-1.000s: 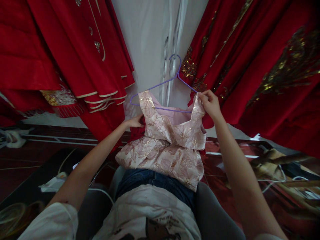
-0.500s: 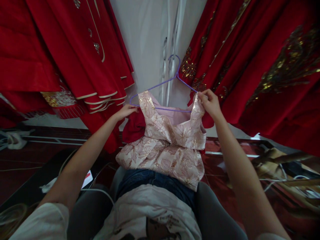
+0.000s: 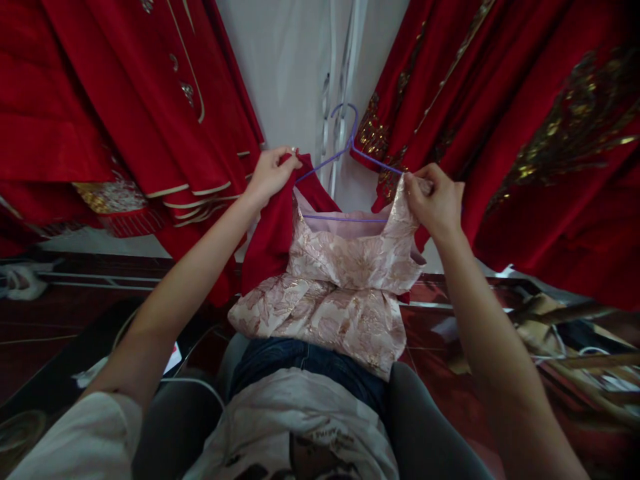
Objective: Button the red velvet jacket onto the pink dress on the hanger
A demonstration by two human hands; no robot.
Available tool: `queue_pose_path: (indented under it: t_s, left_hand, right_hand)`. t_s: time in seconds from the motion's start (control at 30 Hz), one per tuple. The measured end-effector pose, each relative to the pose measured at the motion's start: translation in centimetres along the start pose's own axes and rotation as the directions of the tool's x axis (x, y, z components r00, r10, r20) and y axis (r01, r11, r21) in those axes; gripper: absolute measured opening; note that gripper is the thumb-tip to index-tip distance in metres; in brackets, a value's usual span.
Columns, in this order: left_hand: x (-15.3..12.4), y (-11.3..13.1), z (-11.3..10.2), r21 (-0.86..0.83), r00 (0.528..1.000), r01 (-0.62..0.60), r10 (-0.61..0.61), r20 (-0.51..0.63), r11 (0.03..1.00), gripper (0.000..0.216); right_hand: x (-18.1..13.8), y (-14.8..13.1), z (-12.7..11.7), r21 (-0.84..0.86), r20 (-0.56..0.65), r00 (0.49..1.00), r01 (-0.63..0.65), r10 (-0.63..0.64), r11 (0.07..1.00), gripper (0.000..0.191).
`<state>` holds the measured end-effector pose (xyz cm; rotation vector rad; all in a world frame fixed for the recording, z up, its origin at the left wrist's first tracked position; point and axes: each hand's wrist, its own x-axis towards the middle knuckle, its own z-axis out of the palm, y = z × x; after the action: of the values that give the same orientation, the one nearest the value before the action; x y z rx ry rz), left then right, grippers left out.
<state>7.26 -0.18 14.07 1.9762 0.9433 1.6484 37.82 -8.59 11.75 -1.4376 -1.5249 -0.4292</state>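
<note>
A pale pink dress with a metallic floral pattern hangs by its straps on a purple hanger, its lower part folded over my lap. My left hand is closed on the upper edge of a red garment, pinched between thumb and fingers near the hanger's left arm. This red cloth now covers the left strap of the dress. At the hanger's right end, my right hand grips the dress's right strap, fingers closed. The hanger's right tip is hidden behind that hand.
Red embroidered garments hang on the left, and more red ones with gold beading hang on the right. Between them stand white cabinet doors. A cluttered pile lies at right; a dark board with cables is at left.
My left hand has risen and moved right, pulling the red garment up over the hanger's left side. My right hand has shifted slightly right and up, still on the strap.
</note>
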Motion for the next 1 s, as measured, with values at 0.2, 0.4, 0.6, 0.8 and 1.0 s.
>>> queue_pose_path:
  t_s: [0.2, 0.4, 0.6, 0.8, 1.0]
  left_hand:
    - [-2.8, 2.1, 5.9, -0.046, 0.954, -0.243, 0.248, 0.171, 0.969, 0.015]
    - [-8.0, -1.3, 5.3, 0.173, 0.847, -0.305, 0.184, 0.499, 0.937, 0.016]
    - [-10.2, -2.9, 2.1, 0.298, 0.751, -0.366, 0.091, 0.654, 0.882, 0.017]
    - [-9.0, -2.4, 2.5, 0.457, 0.845, -0.445, 0.194, 0.498, 0.77, 0.008]
    - [-7.5, -3.8, 3.5, 0.363, 0.903, -0.348, 0.203, 0.379, 0.864, 0.005]
  right_hand:
    - [-0.9, -1.4, -0.3, -0.086, 0.01, 1.0, -0.021, 0.022, 0.996, 0.04]
    - [1.2, 1.2, 1.8, -0.084, 0.263, 0.951, -0.144, 0.162, 0.986, 0.042]
    - [8.0, 4.6, 4.1, -0.195, 0.793, 0.516, -0.291, 0.325, 0.937, 0.044]
    - [8.3, 0.5, 6.2, -0.024, 0.977, 0.188, -0.359, 0.097, 0.933, 0.038]
    - [5.9, -2.4, 6.6, -0.081, 0.948, 0.251, -0.403, 0.195, 0.912, 0.04]
